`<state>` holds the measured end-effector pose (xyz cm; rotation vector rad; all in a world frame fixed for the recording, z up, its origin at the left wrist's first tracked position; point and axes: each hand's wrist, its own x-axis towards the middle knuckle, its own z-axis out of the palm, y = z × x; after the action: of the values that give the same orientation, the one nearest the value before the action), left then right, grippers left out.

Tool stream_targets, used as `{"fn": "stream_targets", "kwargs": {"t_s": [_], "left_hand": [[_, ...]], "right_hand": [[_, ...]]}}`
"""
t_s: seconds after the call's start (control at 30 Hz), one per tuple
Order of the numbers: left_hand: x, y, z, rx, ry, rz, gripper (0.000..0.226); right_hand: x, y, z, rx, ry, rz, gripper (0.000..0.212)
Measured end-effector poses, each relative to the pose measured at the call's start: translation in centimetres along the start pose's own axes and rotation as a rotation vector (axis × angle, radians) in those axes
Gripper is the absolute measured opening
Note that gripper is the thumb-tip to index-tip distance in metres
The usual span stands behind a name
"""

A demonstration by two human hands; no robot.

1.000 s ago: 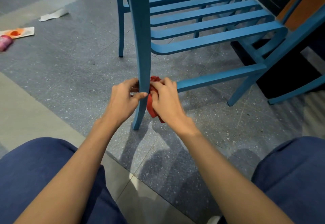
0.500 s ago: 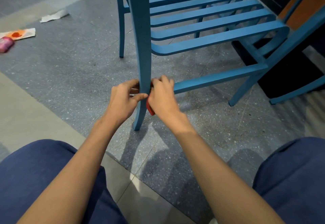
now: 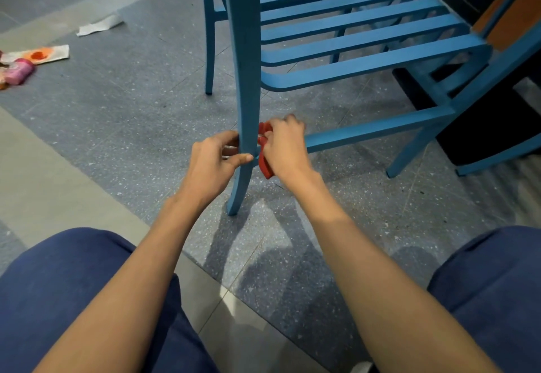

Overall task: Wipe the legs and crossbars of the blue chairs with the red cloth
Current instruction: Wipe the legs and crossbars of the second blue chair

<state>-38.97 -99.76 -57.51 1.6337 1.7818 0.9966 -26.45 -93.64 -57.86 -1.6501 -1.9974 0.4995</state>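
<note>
As the head camera looks down between two knees in dark blue trousers, both bare forearms reach up the middle of the frame to one leg (image 3: 247,79) of a blue chair (image 3: 366,35). This leg runs almost vertically from the top edge to its foot on the speckled grey floor, just below the hands.

On its left side, the left hand (image 3: 213,161) grips it, thumb across the front and fingers curled behind. On its right side, the right hand (image 3: 285,150) clutches the red cloth (image 3: 265,164) with bent fingers, bunching it against the leg where a crossbar (image 3: 380,129) joins.

That crossbar stretches away to the right and slightly upward. The right hand is the nearer one, so a wipe along the bar would likely mean sliding the cloth rightward.

Litter lies at the upper left: a paper scrap (image 3: 99,25) and a pink container (image 3: 20,71).
</note>
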Motion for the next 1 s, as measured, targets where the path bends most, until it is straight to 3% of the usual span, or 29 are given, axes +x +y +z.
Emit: {"fn": "stream_targets", "kwargs": {"t_s": [0.1,0.2,0.3,0.43,0.63,0.77,0.9,1.0], "left_hand": [[0.0,0.1,0.0,-0.016,-0.002,0.0,0.033],[0.0,0.2,0.0,-0.011,-0.001,-0.003,0.032],[0.0,0.1,0.0,0.013,0.006,-0.006,0.032],[0.0,-0.1,0.1,0.028,0.015,-0.02,0.031],[0.0,-0.3,0.3,-0.044,0.02,-0.016,0.031],[0.0,-0.2,0.4,-0.029,0.023,-0.007,0.032],[0.1,-0.2,0.4,0.007,0.032,-0.025,0.031],[0.0,0.0,0.5,0.007,0.039,-0.024,0.032]], "right_hand": [[-4.1,0.6,0.8,0.133,0.104,-0.148,0.027],[-6.4,2.7,0.5,0.126,0.075,-0.228,0.03],[-5.7,4.7,-1.1,0.116,0.063,-0.171,0.029],[-4.6,5.3,-2.3,0.112,0.24,-0.053,0.018],[-6.6,0.5,1.7,0.167,0.084,-0.168,0.02],[-5.6,2.3,0.4,0.132,0.06,-0.238,0.019],[-4.4,3.8,-1.1,0.092,0.151,-0.135,0.028],[-3.8,2.9,-0.7,-0.002,0.085,-0.074,0.038]]}}
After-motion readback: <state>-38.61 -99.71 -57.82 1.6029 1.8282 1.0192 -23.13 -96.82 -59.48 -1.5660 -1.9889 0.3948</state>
